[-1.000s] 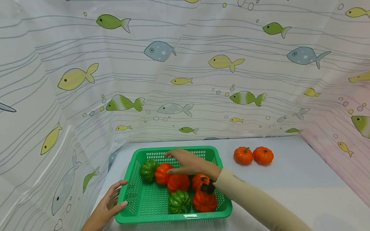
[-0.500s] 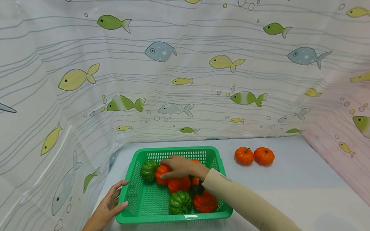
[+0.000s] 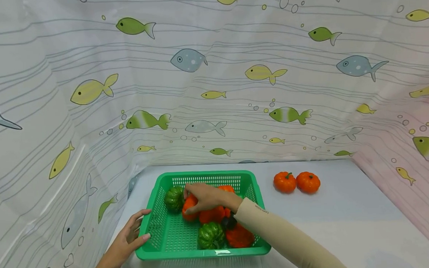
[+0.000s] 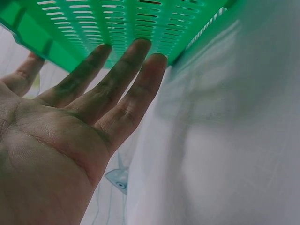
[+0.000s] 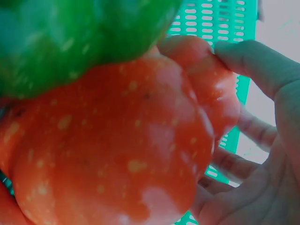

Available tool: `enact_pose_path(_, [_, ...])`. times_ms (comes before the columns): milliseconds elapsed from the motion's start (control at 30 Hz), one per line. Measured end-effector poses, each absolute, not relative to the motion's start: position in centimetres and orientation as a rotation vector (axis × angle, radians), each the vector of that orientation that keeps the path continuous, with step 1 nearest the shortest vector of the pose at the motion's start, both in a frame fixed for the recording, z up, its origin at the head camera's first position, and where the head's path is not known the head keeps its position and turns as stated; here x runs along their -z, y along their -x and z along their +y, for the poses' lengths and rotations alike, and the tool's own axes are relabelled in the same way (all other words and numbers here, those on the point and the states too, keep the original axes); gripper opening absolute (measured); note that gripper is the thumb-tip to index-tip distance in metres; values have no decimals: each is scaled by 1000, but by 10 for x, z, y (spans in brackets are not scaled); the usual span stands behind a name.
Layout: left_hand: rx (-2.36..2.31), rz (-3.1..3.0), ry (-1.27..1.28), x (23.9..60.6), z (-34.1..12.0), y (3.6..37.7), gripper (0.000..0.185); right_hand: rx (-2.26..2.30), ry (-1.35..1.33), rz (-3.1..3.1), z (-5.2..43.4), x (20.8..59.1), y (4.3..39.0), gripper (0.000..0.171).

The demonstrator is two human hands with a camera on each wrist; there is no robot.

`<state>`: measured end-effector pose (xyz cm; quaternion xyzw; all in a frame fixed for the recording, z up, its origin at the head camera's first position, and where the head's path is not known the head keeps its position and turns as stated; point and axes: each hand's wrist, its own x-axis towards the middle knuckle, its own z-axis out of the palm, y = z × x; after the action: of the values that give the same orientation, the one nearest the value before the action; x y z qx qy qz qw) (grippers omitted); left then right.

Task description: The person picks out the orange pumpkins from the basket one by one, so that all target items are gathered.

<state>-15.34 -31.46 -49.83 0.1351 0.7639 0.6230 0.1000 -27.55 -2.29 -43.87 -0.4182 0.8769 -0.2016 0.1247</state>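
A green plastic basket [image 3: 176, 254] holds several small orange and green pumpkins. My right hand [image 3: 208, 196] reaches over it and grips an orange pumpkin [image 3: 190, 214] beside the green pumpkin [image 3: 174, 199] at the back left. In the right wrist view, the thumb presses one side of that pumpkin and the fingers curl round the other, with a larger speckled orange-red pumpkin [image 5: 112, 145] close to the camera. Against the basket's left side rests my left hand [image 3: 123, 240], thumb at the rim; its fingers [image 4: 117, 77] extend along the slotted wall in the left wrist view.
Two more orange pumpkins [image 3: 285, 182] sit side by side on the white table [image 3: 333, 224], right of the basket. Another green pumpkin [image 3: 211, 235] lies at the basket's front. A fish-print curtain [image 3: 235, 109] encloses the table at the back and sides.
My right hand has come down from above the basket onto the orange pumpkin, and its fingers have closed round it. The left hand stays at the basket's left side.
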Motion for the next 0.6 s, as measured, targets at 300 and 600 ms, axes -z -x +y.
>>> enact_pose_path(300, [-1844, 2258, -379, 499, -313, 154, 58, 541, 1112, 2553, -22, 434, 267, 54])
enact_pose_path(600, [-1836, 2286, -395, 499, -314, 153, 59, 577, 1183, 2551, -22, 435, 266, 58])
